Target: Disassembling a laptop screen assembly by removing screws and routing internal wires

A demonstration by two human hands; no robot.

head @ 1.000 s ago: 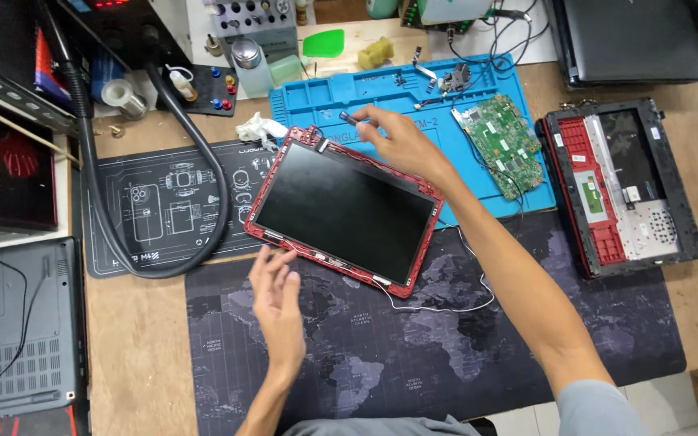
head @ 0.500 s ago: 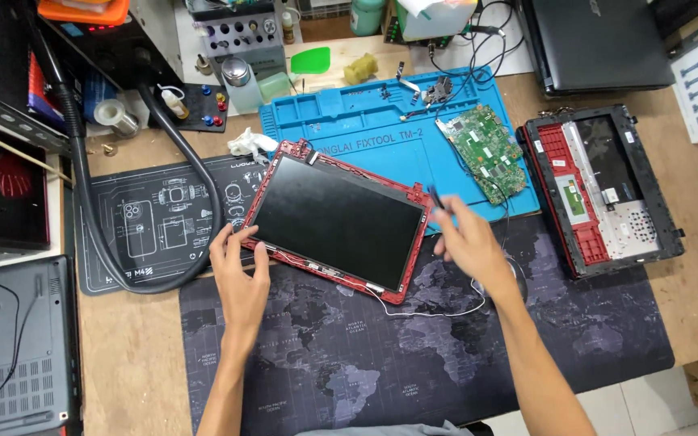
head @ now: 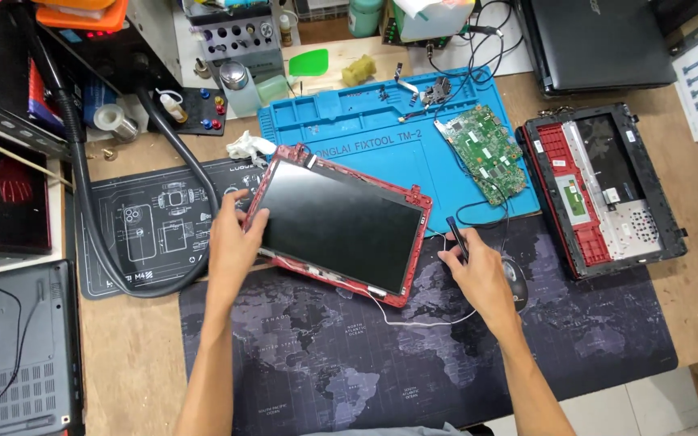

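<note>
A laptop screen (head: 339, 226) in a red frame lies face up and tilted on the bench (head: 135, 363), between the two hands. The left hand (head: 234, 242) rests on the screen's left edge, fingers (head: 245, 211) curled over the frame and gripping it. The right hand (head: 482, 274) sits just right of the screen's lower corner, fingers closed around a thin dark tool (head: 456, 238) whose tip points up and away. A thin white cable (head: 414, 321) trails from the screen's lower edge toward that hand.

The laptop looks well taken apart: the screen is free of its base, and the frame is still around the panel. Beyond the right hand lies a bare green circuit board (head: 486, 153) on a blue mat (head: 365, 133). Further right sits the opened red and black base (head: 599, 190), which carries a small green rectangular label.

Under both hands spreads a dark mat (head: 325, 355) printed with a world map. Left of the left hand lies a black mat (head: 155, 230) with white outline drawings, crossed by a black hose (head: 94, 234). White lettering runs along the blue mat's near edge, just above the screen.
</note>
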